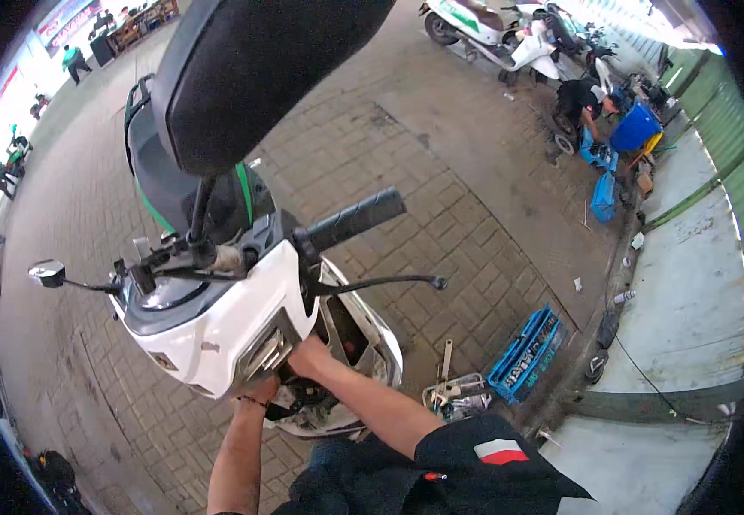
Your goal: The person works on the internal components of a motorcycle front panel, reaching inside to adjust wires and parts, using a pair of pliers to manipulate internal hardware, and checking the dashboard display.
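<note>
A white scooter with black and green parts stands in front of me, its front cover partly opened up. My right hand reaches in under the headlight section, beside the exposed front body. Lower down, my left hand is at the underside of the same white front cover. The cover hides the fingers of both hands, so what they touch or hold does not show. Above them are the black handlebar grip and the brake lever. A large black mirror fills the top of the view.
An open blue toolbox and a metal tray with tools lie on the paving to my right. A metal wall runs along that side. Farther off, a person crouches near parked scooters and a blue bin.
</note>
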Motion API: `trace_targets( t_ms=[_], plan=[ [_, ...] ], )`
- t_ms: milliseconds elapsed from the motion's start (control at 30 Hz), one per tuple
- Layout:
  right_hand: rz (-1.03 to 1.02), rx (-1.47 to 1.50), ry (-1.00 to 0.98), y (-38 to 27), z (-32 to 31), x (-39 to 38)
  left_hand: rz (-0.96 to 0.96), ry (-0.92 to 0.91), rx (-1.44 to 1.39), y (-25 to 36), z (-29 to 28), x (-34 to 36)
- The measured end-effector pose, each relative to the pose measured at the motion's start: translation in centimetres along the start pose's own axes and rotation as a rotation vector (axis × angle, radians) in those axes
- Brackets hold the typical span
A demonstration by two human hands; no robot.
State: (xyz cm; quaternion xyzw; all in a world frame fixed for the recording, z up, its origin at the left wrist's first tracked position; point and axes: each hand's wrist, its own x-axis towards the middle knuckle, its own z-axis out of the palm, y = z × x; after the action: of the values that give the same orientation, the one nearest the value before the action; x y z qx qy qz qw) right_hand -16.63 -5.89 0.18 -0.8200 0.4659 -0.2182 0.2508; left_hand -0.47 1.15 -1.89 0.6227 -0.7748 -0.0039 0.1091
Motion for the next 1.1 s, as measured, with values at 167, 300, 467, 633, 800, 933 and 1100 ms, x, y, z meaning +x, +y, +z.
trace_targets(
  t_ms=[167, 300, 467, 633, 800, 933, 1100],
  plan=[
    [0.043, -0.020, -0.180, -2.4, -2.5, 0.4, 0.004, -0.012, -0.095, -2.5, 2.8, -0.6],
    [0.061, -0.108, -0.388, -2.5, -5.8, 0.4, -0.156, -0.075, -0.236, 0.4, -1.3, 1.6],
    [0.052, -0.113, -0.490, -1.2, -2.9, 0.9, -0.169, 0.040, -0.064, 0.8, -2.0, 0.9],
    [0.092, -0.105, -0.486, -2.7, -4.1, 0.9, -0.176, -0.015, -0.049, -1.8, -0.3, -1.2],
    [0.224, -0.108, -0.566, 0.7, -1.1, 1.5, -0.174, -0.163, -0.250, 1.1, -3.4, 2.2],
    [0.036, -0.185, -0.509, -0.6, -2.4, 1.4, -0.131, -0.118, 0.047, -2.6, 1.4, -0.4],
    [0.096, -0.066, -0.307, -1.0, -0.7, 0.9, -0.141, -0.163, 0.002, -5.8, 4.7, -3.3]
  ],
)
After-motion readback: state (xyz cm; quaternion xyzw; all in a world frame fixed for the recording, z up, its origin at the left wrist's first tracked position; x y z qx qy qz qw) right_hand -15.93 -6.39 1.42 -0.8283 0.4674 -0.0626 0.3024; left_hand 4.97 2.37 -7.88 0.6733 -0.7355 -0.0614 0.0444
